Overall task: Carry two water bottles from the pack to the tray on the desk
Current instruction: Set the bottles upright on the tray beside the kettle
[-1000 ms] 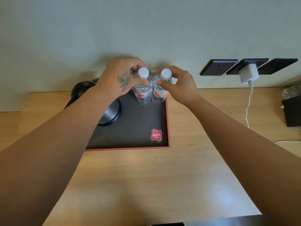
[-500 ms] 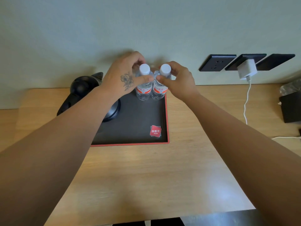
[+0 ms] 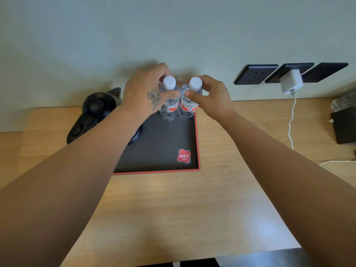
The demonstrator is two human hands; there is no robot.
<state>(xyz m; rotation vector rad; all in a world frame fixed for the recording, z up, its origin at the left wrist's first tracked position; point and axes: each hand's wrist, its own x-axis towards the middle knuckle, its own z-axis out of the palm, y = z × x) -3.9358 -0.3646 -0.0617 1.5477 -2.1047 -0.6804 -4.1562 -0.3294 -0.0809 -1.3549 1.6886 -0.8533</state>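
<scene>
Item: two bottles, far right corner of tray.

Left bottle — upright, white cap, red label; base on the tray, near its far edge. Left hand is wrapped about the neck and shoulder, thumb across the front; the grip is closed on it.

Right bottle — upright, touching or just beside the left bottle, base on the tray by the right rim. Right hand pinches the neck below the cap, thumb in front; the grip is closed on it.

Change over the last second: the pair has shifted little within the tray; the bottles now read as standing on the dark floor, side by side, with both hands still on them. A second ago they sat in much the same corner, so the change is settling and squaring up — not carrying.

Meaning for the task: delivery appears done; what is left is to let go and draw both hands back without tipping either bottle.

Other entries: kettle at the tray's left, partly behind the left forearm; table, light wood; charger plugged into a wall socket, its cable hanging to the table.
</scene>
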